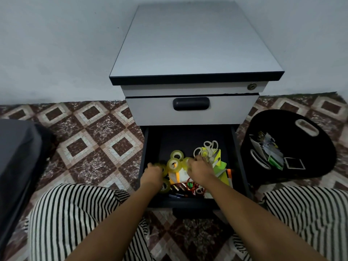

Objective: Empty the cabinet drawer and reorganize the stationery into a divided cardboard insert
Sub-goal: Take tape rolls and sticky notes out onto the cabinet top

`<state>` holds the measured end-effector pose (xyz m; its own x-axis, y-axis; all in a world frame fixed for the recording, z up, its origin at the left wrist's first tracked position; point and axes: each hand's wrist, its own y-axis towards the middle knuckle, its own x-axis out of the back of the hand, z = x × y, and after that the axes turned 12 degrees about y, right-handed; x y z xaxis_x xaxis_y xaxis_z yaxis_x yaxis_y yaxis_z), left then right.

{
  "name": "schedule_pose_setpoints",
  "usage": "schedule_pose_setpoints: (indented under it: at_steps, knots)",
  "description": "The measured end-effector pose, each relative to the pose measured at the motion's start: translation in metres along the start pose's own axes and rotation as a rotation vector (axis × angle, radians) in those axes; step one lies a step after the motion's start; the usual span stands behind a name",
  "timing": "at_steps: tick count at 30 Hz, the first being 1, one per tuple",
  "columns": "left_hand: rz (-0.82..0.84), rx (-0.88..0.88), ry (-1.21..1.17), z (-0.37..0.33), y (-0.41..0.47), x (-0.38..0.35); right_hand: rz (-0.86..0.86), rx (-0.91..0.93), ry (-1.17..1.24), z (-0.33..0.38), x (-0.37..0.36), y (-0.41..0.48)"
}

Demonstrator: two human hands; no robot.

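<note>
Both forearms [120, 213] stretch forward between my knees in striped trousers [75, 213], palms down, into the open lower drawer [147, 147] of the cabinet [195, 44]. Left hand [153, 172] sits at the drawer's left side, its fingers [150, 165] bent down beside a yellow tape roll [163, 169]; whether they clasp it I cannot tell. Right hand [199, 169] lies near the middle, its fingers curled onto another roll next to white-handled scissors [211, 146]; that grip is likewise unclear. Two more tape rolls [177, 155] stand between the hands. Green and yellow paper packs [219, 161] lie just right of my right hand, and orange-handled scissors [191, 187] lie beside its wrist. Above, the upper drawer [150, 110] is closed. On the patterned floor [94, 138], right of the cabinet, stands a black bag [263, 119] holding more stationery.
</note>
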<state>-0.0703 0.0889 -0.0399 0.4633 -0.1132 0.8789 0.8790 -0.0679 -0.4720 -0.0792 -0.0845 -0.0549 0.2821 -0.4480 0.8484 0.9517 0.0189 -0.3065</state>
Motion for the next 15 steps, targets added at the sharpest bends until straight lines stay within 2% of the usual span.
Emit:
schedule_pose_setpoints:
  at_steps: [7,12,15]
  knots:
    - [-0.124,-0.081,-0.020,0.000,-0.007,-0.001,-0.021,0.067,0.163,0.003,0.011,-0.016]
    - [-0.147,-0.171,-0.300,0.007,-0.018,0.022,-0.117,0.162,0.291,0.014,0.028,-0.031]
    - [-0.248,-0.248,-0.377,0.017,-0.029,0.044,-0.204,0.248,0.306,0.024,0.044,-0.040]
